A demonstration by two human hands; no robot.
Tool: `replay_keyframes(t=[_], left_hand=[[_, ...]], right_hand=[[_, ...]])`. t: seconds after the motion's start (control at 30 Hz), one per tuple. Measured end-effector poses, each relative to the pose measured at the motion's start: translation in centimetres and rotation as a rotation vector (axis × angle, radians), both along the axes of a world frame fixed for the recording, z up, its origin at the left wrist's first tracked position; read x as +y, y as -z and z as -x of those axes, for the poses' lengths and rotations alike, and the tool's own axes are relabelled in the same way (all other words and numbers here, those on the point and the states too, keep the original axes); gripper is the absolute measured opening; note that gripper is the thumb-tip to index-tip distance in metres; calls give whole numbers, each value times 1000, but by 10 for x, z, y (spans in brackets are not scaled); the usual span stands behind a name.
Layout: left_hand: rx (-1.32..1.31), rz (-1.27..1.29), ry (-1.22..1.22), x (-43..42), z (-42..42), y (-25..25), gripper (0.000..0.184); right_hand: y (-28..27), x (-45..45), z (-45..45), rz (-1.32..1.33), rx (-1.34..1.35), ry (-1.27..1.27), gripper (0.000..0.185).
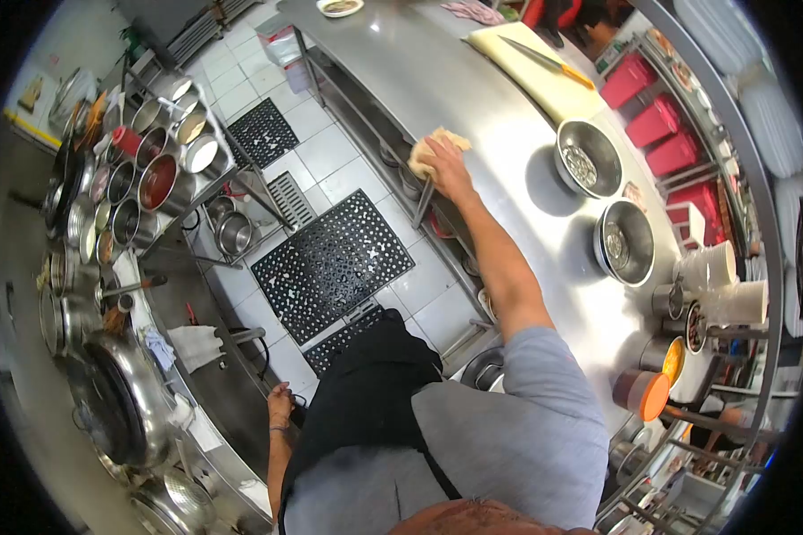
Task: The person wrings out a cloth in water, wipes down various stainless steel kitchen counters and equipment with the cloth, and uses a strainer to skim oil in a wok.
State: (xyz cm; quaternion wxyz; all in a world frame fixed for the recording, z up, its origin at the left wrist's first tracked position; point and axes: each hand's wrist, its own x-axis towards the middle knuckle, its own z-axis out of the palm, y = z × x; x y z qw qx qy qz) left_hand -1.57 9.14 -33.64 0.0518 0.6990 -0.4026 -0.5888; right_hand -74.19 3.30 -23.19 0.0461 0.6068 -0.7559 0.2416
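Observation:
My right hand (446,169) is stretched forward to the near edge of the steel worktable (508,169). Its fingers are closed on a crumpled, pale yellowish cloth (422,158) at that edge. My left hand (280,406) is low at my side, by the edge of the cooking station on the left. Nothing shows in it, and its fingers look loosely apart. Two steel bowls (589,159) with shiny contents, which I cannot make out, stand on the worktable beyond my right arm. A knife (548,62) with an orange handle lies on a pale cutting board (531,76).
Steel pots of sauces (159,181) crowd a stand at the left, near a large lidded pan (121,401). A black rubber mat (333,267) covers part of the tiled floor. An orange-lidded tub (642,394) stands at the table's right; red bins (653,122) fill a rack behind.

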Motion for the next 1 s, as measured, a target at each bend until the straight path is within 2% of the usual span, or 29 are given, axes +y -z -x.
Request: replay_keyframes(t=[0.07, 0.17, 0.2, 0.3, 0.37, 0.4, 0.5, 0.53, 0.63, 0.67, 0.8, 0.83, 0.9, 0.93, 0.97, 1.0], left_hand=[[32, 10, -61, 12, -14, 18, 29], [91, 100, -78, 52, -26, 34, 31], [120, -24, -229, 78, -46, 80, 26], [129, -34, -193, 128, -70, 115, 27], [129, -50, -187, 153, -76, 120, 27], [124, -55, -182, 162, -79, 121, 27], [105, -84, -156, 184, -89, 123, 28], [101, -87, -160, 186, -92, 124, 29], [104, -111, -167, 189, -96, 126, 29], [107, -122, -173, 188, -99, 125, 30], [190, -187, -234, 144, -99, 124, 31], [251, -229, -292, 125, -96, 126, 31], [407, -342, -453, 77, -89, 132, 32], [399, -366, -444, 55, -80, 131, 32], [149, -247, -265, 35, -60, 110, 33], [160, -271, -263, 16, -51, 107, 36]], right_hand=[[10, 16, -5, 100, -57, -2, 35], [11, 51, -20, 105, -67, 51, 27], [7, 64, -25, 92, -70, 67, 26], [-3, 112, -45, 61, -250, 110, 26], [-21, 146, -56, 157, -563, 402, 27], [-30, 160, -53, 183, -554, 496, 33], [-44, 199, -42, 104, -401, 708, 44], [-44, 202, -41, -2, -466, 737, 48], [-4, 202, -59, -113, 226, 727, 49], [9, 204, -51, -101, 84, 734, 50], [21, 208, -46, -23, 33, 568, 48], [25, 218, -46, 44, 4, 494, 48], [8, 227, -69, 19, -25, 525, 46], [4, 239, -80, 48, -55, 541, 47], [5, 255, -92, 75, -85, 551, 48], [4, 270, -102, 49, -39, 591, 52]])
